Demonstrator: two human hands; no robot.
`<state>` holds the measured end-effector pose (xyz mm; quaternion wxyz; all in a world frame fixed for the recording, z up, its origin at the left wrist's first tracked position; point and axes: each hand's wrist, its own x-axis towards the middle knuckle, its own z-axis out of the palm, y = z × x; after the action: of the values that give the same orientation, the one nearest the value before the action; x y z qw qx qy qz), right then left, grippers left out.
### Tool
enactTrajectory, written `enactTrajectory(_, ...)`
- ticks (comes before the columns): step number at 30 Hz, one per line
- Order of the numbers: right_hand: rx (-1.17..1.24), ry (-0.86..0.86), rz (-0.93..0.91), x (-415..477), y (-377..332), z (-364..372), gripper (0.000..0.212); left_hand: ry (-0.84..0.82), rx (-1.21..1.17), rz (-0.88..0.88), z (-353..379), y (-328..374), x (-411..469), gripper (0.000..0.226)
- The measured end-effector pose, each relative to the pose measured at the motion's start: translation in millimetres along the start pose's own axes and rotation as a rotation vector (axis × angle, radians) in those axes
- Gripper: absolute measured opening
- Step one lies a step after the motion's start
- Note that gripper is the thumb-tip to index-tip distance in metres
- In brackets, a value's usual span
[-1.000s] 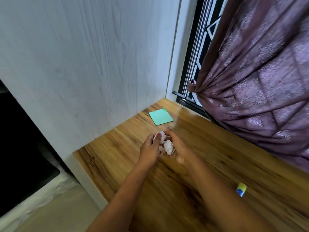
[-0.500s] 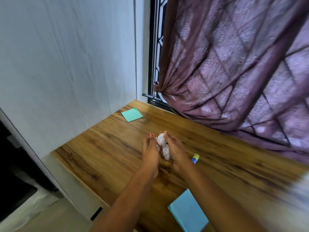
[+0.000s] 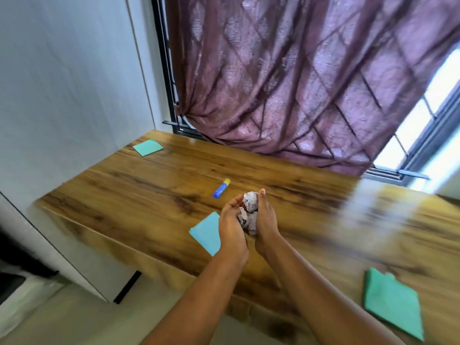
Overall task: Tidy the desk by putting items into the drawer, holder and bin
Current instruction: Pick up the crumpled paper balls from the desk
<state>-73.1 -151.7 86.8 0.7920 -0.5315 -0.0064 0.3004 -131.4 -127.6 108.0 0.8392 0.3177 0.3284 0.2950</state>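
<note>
Crumpled white paper balls [image 3: 250, 209] are cupped between my left hand [image 3: 232, 226] and my right hand [image 3: 265, 224], held together above the wooden desk [image 3: 154, 185]. Both hands curl around the wads, and parts of the paper are hidden by my fingers. A blue glue stick with a yellow cap [image 3: 221, 188] lies on the desk just beyond my hands. A light blue paper [image 3: 206, 232] lies under my left hand.
One green sticky note [image 3: 147, 147] lies at the desk's far left corner, another green paper [image 3: 393, 307] at the near right. A purple curtain [image 3: 298, 78] hangs behind the desk over a barred window. A white panel [image 3: 62, 83] stands on the left.
The view has swung right and back, bringing the glue stick, the blue paper and the right green paper into sight. My hands stay together around the paper balls.
</note>
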Motion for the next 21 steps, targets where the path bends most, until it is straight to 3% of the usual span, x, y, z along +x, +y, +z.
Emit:
enactTrajectory(5, 0.063, 0.100, 0.029, -46, 1, -39, 0.038, 0.005, 0.035, -0.060, 8, -32, -43, 0.023)
enactTrajectory(10, 0.167, 0.146, -0.101, -91, -4, -76, 0.034, -0.059, 0.118, -0.081, 12, -64, -81, 0.021)
enactTrajectory(15, 0.057, 0.348, -0.202, -146, 12, -117, 0.033, -0.161, 0.328, -0.041, 2, -104, -129, 0.019)
enactTrajectory(21, 0.035, 0.548, -0.200, -213, 38, -175, 0.040, -0.268, 0.425, -0.116, -20, -161, -191, 0.023)
